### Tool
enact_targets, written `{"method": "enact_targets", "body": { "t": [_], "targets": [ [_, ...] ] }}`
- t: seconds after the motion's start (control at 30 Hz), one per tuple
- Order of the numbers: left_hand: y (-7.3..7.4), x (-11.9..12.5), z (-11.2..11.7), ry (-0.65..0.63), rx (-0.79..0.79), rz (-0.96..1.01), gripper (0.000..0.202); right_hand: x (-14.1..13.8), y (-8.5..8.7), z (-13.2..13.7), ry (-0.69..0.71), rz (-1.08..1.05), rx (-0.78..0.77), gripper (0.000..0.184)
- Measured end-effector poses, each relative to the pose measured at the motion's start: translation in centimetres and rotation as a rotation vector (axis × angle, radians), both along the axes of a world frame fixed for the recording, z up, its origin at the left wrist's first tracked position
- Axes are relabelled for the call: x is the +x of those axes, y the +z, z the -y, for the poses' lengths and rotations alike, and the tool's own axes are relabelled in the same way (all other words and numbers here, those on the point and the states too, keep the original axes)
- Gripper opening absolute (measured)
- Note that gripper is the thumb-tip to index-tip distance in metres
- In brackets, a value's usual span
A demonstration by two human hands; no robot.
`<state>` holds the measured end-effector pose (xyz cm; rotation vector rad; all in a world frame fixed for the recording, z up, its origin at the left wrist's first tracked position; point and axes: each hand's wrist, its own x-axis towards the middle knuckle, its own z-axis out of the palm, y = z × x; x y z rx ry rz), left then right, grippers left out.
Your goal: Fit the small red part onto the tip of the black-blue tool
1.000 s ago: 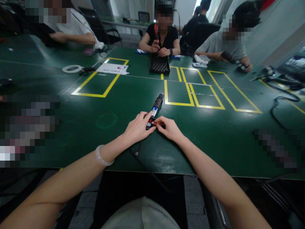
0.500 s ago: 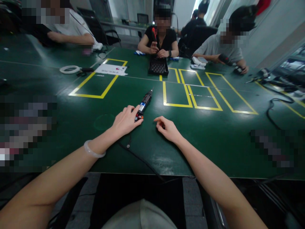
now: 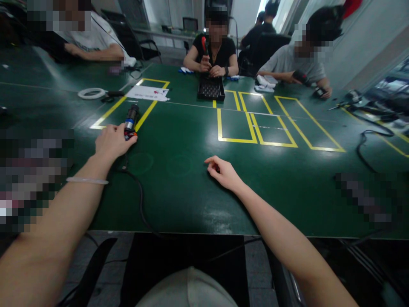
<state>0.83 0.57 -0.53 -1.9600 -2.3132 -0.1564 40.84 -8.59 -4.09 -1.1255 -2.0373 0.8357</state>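
Observation:
My left hand is wrapped round the rear of a black electric screwdriver with a white and blue label and a bit of orange near its back end. The screwdriver lies over the near part of the left yellow tape outline, its front end pointing away from me. From its back a black cable runs across the table and over the near edge. My right hand rests on the green table, fingers loosely curled and index finger partly stretched out. Nothing shows in it.
A white paper lies at the far end of the left outline, beside a white ring-shaped coil. Across the table a person holds a red-handled tool over a black tray. More tape outlines and cables are on the right.
My left hand has moved the electric screwdriver left and slightly away from me, from the table's middle to the left tape outline. Its cable has followed. My right hand has stayed put.

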Motion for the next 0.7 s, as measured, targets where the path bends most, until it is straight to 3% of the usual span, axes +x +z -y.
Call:
{"method": "enact_targets", "body": {
  "t": [0.13,0.23,0.47,0.57,0.7],
  "targets": [
    [0.0,-0.8,0.9,0.016,0.113,-0.037,0.063,-0.1,0.0,-0.1,0.001,0.002,-0.004,0.022],
    [0.0,-0.3,1.5,0.000,0.135,-0.033,0.052,-0.1,-0.1,-0.1,0.010,0.000,0.001,0.022],
    [0.5,1.2,1.2,-0.008,0.211,0.020,0.048,-0.1,0.1,-0.1,0.010,0.008,0.003,0.021],
    [1.0,3.7,1.1,-0.162,0.193,0.270,0.044,-0.2,-0.1,-0.2,0.022,-0.013,-0.003,0.021],
    [1.0,9.5,1.9,-0.446,-0.074,0.729,0.040,-0.2,-0.3,-0.2,0.040,-0.053,-0.011,0.021]
  ]
}}
